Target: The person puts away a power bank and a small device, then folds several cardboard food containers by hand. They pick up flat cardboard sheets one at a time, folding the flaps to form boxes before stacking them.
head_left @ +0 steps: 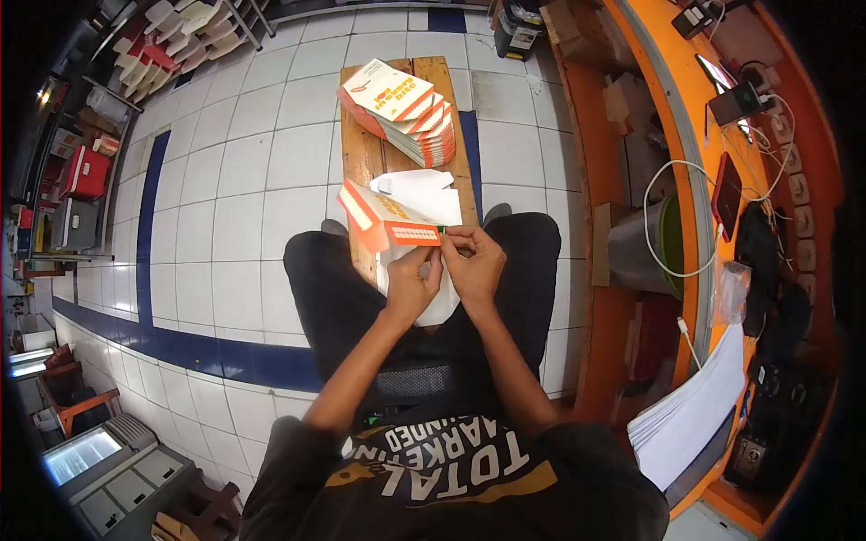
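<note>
An orange and white cardboard box [383, 219] is half folded up above my lap, over a wooden bench [365, 158]. My left hand [412, 281] pinches its near end flap from below. My right hand [474, 261] grips the same flap from the right, fingertips touching those of the left. A flat white box blank [419, 191] lies on the bench just beyond my hands. Farther along the bench sits a fanned stack of flat orange and white boxes [406, 113].
An orange counter [686, 135] runs along the right with phones, chargers, white cables and a stack of white paper [690, 419]. A grey bin [636, 248] stands under it. White tiled floor with blue stripes spreads left; shelves of goods line the far left.
</note>
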`<state>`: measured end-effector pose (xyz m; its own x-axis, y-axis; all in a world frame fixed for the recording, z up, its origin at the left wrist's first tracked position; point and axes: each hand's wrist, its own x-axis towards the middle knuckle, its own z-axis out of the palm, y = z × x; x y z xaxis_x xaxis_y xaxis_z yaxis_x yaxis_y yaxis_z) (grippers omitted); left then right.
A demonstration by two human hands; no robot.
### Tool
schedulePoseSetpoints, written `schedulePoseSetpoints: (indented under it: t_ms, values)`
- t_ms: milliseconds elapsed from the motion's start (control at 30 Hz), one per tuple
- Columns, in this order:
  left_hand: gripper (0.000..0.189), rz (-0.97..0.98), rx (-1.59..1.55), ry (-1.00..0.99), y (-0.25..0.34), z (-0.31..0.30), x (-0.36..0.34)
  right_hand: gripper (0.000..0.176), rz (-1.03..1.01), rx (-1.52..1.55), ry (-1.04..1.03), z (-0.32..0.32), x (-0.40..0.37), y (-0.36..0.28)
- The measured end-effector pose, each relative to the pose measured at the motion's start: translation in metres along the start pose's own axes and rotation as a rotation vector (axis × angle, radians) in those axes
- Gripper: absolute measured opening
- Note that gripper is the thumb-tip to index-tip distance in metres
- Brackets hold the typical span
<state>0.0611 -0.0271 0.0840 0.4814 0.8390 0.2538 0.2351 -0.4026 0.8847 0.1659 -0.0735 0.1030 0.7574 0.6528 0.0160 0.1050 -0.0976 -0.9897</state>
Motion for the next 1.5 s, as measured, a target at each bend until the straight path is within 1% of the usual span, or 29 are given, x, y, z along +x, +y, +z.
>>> schedulePoseSetpoints:
  t_ms: [133, 167, 200, 267, 300, 333, 367, 433, 467, 500, 533, 567, 600, 633, 700, 767, 833, 967, 1033, 1067, 1133, 1167, 1200, 1267, 1333, 1367, 1433, 1467, 1500]
  values:
    - [0.013, 0.05, -0.068, 0.036, -0.006, 0.001, 0.001, 0.023, -0.039, -0.23, -0.097, -0.008, 0.002, -0.002]
    - [0.014, -0.082, -0.097, 0.02, -0.008, 0.0, 0.001, 0.027, -0.063, -0.322, -0.147, -0.009, 0.003, -0.002]
    - [0.014, -0.212, -0.127, 0.005, -0.009, 0.001, 0.002, 0.027, -0.069, -0.319, -0.149, -0.011, 0.003, -0.009]
    - [0.014, -0.195, -0.132, -0.012, -0.032, 0.009, -0.006, 0.036, -0.249, -0.572, -0.202, -0.013, 0.002, -0.027]
    - [0.014, -0.181, -0.137, -0.036, -0.03, 0.008, -0.005, 0.036, -0.256, -0.569, -0.201, -0.011, 0.006, -0.029]
    - [0.016, -0.259, -0.268, 0.001, -0.025, 0.013, -0.006, 0.041, -0.364, -0.628, -0.225, -0.008, 0.01, -0.03]
    - [0.016, -0.255, -0.266, -0.001, -0.023, 0.014, -0.007, 0.045, -0.467, -0.687, -0.247, -0.004, 0.012, -0.03]
    - [0.02, -0.203, -0.458, -0.1, -0.019, 0.013, -0.009, 0.044, -0.458, -0.707, -0.255, 0.003, 0.019, -0.026]
    - [0.023, -0.307, -0.395, -0.242, -0.055, 0.019, -0.021, 0.039, -0.377, -0.735, -0.33, 0.007, 0.025, -0.02]
    - [0.023, -0.296, -0.39, -0.239, -0.053, 0.016, -0.019, 0.035, -0.3, -0.762, -0.405, 0.011, 0.031, -0.014]
    - [0.025, -0.336, -0.499, -0.28, -0.05, 0.013, -0.017, 0.026, -0.296, -0.812, -0.409, 0.012, 0.035, -0.009]
    - [0.027, -0.38, -0.609, -0.323, -0.048, 0.01, -0.018, 0.026, -0.3, -0.809, -0.41, 0.008, 0.034, -0.003]
    - [0.031, -0.637, -0.727, -0.299, -0.031, -0.006, -0.01, 0.024, -0.377, -0.741, -0.349, 0.003, 0.032, -0.005]
    - [0.031, -0.631, -0.728, -0.296, -0.017, -0.02, 0.002, 0.022, -0.454, -0.673, -0.287, -0.001, 0.032, -0.009]
    - [0.038, -0.739, -1.114, -0.098, 0.002, -0.042, 0.02, 0.021, -0.501, -0.604, -0.266, -0.009, 0.026, -0.024]
    - [0.034, -0.705, -1.049, -0.05, 0.016, -0.057, 0.036, 0.021, -0.542, -0.532, -0.246, -0.013, 0.02, -0.036]
    - [0.031, -0.656, -0.984, -0.004, 0.019, -0.06, 0.042, 0.022, -0.654, -0.42, -0.197, -0.013, 0.019, -0.044]
    - [0.022, -0.606, -0.791, -0.009, 0.037, -0.059, 0.046, 0.018, -0.627, -0.383, -0.178, -0.011, 0.015, -0.058]
    - [0.021, -0.464, -0.721, 0.027, 0.045, -0.054, 0.044, 0.012, -0.378, -0.219, -0.213, -0.008, 0.013, -0.061]
    - [0.021, -0.398, -0.645, 0.035, 0.044, -0.054, 0.042, 0.012, -0.379, -0.217, -0.211, -0.007, 0.013, -0.058]
    - [0.021, -0.338, -0.61, 0.063, 0.047, -0.054, 0.039, 0.013, -0.187, 0.031, -0.21, -0.004, 0.014, -0.053]
    - [0.021, -0.281, -0.576, 0.091, 0.048, -0.054, 0.039, 0.013, -0.189, 0.033, -0.213, -0.004, 0.014, -0.053]
    - [0.021, -0.278, -0.575, 0.092, 0.05, -0.056, 0.039, 0.013, -0.253, -0.01, -0.217, -0.005, 0.015, -0.055]
    - [0.021, -0.357, -0.589, 0.087, 0.055, -0.062, 0.041, 0.013, -0.317, -0.053, -0.216, -0.009, 0.017, -0.056]
    - [0.02, -0.387, -0.613, 0.079, 0.059, -0.068, 0.042, 0.012, -0.475, -0.107, -0.256, -0.011, 0.019, -0.057]
    - [0.02, -0.421, -0.639, 0.075, 0.06, -0.07, 0.042, 0.012, -0.477, -0.105, -0.254, -0.011, 0.02, -0.058]
    - [0.02, -0.413, -0.655, 0.074, 0.062, -0.072, 0.043, 0.011, -0.62, -0.145, -0.24, -0.013, 0.02, -0.063]
    - [0.019, -0.407, -0.673, 0.071, 0.063, -0.072, 0.043, 0.011, -0.62, -0.146, -0.239, -0.013, 0.018, -0.065]
    - [0.019, -0.406, -0.675, 0.07, 0.063, -0.069, 0.043, 0.009, -0.546, -0.1, -0.201, -0.012, 0.016, -0.066]
